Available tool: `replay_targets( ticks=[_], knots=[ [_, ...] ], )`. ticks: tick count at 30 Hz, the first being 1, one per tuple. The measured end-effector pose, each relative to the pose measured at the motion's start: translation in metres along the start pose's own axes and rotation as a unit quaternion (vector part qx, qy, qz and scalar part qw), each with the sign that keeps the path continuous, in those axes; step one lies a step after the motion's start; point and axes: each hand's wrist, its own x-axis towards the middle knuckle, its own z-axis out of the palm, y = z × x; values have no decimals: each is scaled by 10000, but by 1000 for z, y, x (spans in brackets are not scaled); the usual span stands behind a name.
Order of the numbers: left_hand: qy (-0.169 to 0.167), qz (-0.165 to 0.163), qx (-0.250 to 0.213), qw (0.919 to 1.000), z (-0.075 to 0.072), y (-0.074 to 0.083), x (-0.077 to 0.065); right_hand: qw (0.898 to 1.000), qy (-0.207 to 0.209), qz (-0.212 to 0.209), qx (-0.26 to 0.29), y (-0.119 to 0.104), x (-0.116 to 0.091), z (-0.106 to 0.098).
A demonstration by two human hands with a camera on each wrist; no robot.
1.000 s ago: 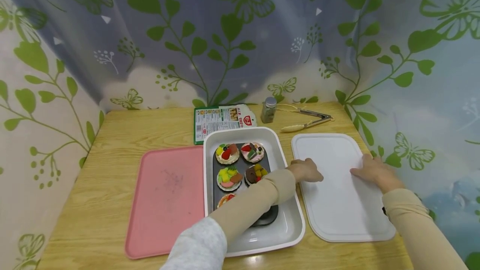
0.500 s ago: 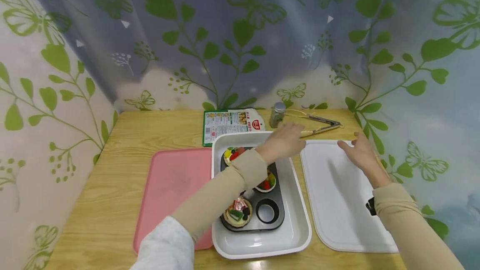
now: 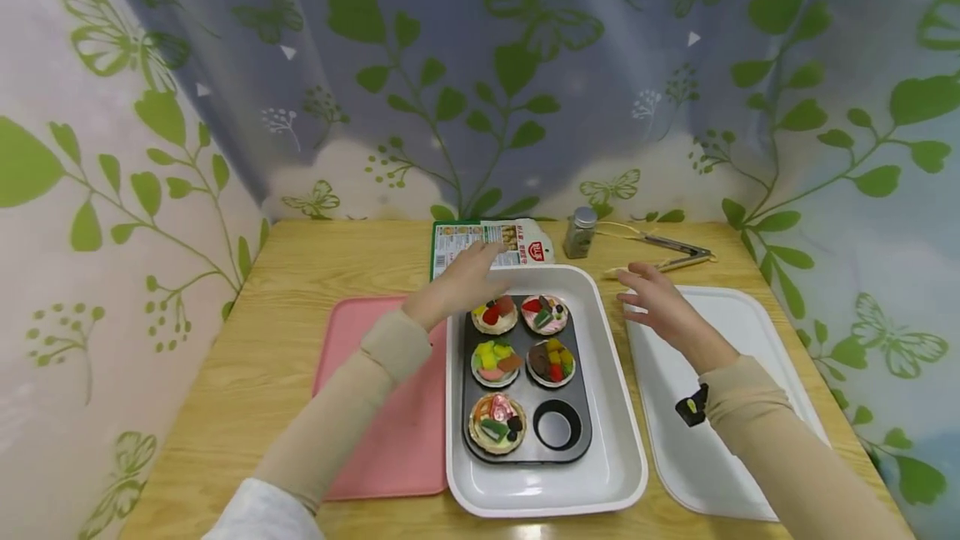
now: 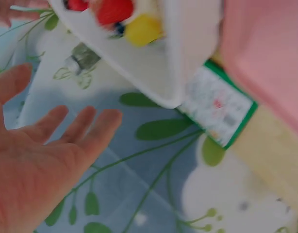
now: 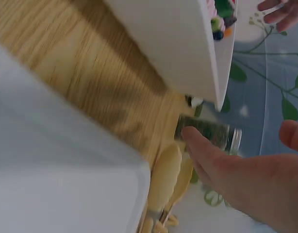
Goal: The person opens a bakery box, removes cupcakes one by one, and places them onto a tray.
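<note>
White tub (image 3: 540,486), just one of them, sat at the near middle of the wooden table (image 3: 285,273), with one dark muffin tin (image 3: 529,455) inside. Six cups in that tin, three rows of two, and I counted five little tarts (image 3: 498,423) with colourful toppings: two far, two middle, one near left. Two bare hands were up in the air. The left hand (image 3: 457,282) was by the tub's far left corner, fingers loosely stretched out, holding nothing. The right hand (image 3: 663,307) was over the far left corner of the white board (image 3: 690,465), fingers relaxed and a bit spread, nothing in it either. Both looked clear of the tub. One black strap (image 3: 692,405) on the right wrist. One pink tray (image 3: 412,432) lay right beside the tub on the left, and the one white board on its right. Along the far side, left to right: one printed packet (image 3: 465,236), one small jar (image 3: 580,233) standing upright, one pair of tongs (image 3: 697,251) splayed wide.
</note>
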Motion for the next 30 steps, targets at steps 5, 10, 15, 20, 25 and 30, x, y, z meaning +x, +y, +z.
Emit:
replay_targets(
  ticks=[5,10,15,20,25,30],
  knots=[
    [-277,-36,47,9996,15,-9,-4,9983,-263,169,499,2,7,18],
    [-471,-12,151,9988,28,-17,-4,9963,-435,273,690,5,10,31],
    [-445,-19,275,9986,37,-22,-4,9961,-485,360,639,8,12,36],
    [-486,-141,777,9957,42,-22,-2,9962,-443,476,579,8,14,43],
    [-674,-218,1300,9890,46,-17,1,9965,-273,623,496,9,14,47],
    [-735,-308,1409,9868,49,-13,1,9968,-240,714,261,8,14,46]
  ],
)
